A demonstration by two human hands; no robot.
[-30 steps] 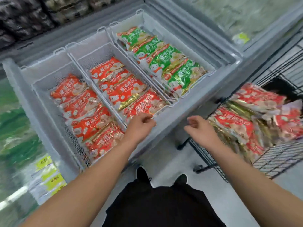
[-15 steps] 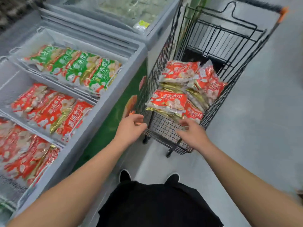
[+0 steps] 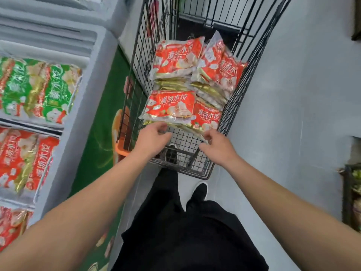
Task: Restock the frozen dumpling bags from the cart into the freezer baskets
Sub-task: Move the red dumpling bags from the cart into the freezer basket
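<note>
Both hands reach into the cart (image 3: 134,79): the left hand (image 3: 151,140), fingers loosely curled, touches the near edge of the front red bag (image 3: 170,106). The bag's long axis runs across, just beyond the fingertips. The right hand (image 3: 216,146), fingers bent and empty, nears the neighbouring bag (image 3: 207,117).

1. The black wire shopping cart (image 3: 134,61) stands directly ahead of the person, on the pale grey floor (image 3: 293,114).
2. The white chest freezer (image 3: 84,118) lies just left of the cart.
3. Red plastic dumpling bags (image 3: 170,106) are stacked inside the cart, the pile filling its middle and far part.
4. The left hand (image 3: 151,140) and right hand (image 3: 218,148) sit over the cart's near end, at the pile's near edge.
5. Green plastic dumpling bags (image 3: 39,90) lie in the freezer, beyond further red bags (image 3: 25,159).
</note>
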